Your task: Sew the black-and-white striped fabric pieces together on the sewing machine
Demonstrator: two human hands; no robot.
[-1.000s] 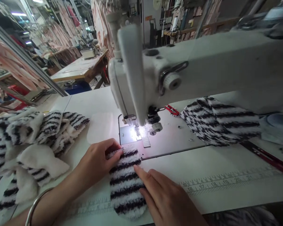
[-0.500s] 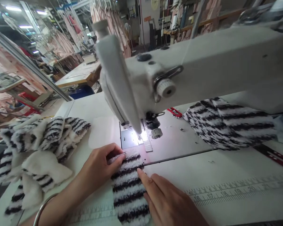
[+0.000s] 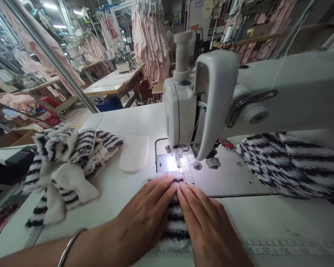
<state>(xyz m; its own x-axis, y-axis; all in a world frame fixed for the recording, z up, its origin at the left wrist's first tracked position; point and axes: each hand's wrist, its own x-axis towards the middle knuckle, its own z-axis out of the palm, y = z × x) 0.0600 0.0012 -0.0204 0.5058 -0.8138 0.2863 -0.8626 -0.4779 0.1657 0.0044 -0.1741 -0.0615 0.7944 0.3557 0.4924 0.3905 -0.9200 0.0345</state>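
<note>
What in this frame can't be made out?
Head view:
- Most of the striped fleece piece: covered by the left hand and right hand.
- Needle: hidden behind the sewing machine head and lamp glare.
- Striped pile on the right: cut off by the frame edge.
- Ruler markings: blurred, unreadable.

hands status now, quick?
Left hand: open, flat, pressing the striped piece.
Right hand: open, flat, pressing the same piece.

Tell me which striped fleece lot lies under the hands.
The single small striped piece before the needle, pressed by both hands; the left pile and right heap lie untouched.
</note>
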